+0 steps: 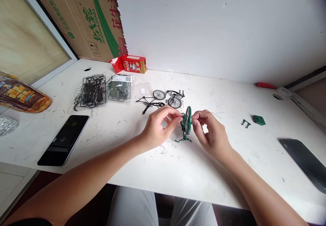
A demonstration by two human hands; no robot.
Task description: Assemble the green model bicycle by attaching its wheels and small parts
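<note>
A small green model bicycle [187, 121] stands upright over the white table, seen end-on with a wheel toward me. My left hand [163, 124] pinches its left side between thumb and forefinger. On the other side, my right hand [210, 129] has thumb and forefinger closed at the bicycle's right edge, near the wheel. Just beyond my hands lie a black bicycle frame [150, 104], a loose spoked wheel [159, 94] and another black piece with a wheel [174, 102]. At the right are a small green bracket [246, 123] and a green block [259, 119].
Bagged black parts [93, 92] and another parts bag [120, 88] lie back left, near a red packet [133, 64]. A phone [63, 140] is at left, a black case [304, 161] at right. A cardboard box [76, 19] and white panel [216, 25] stand behind.
</note>
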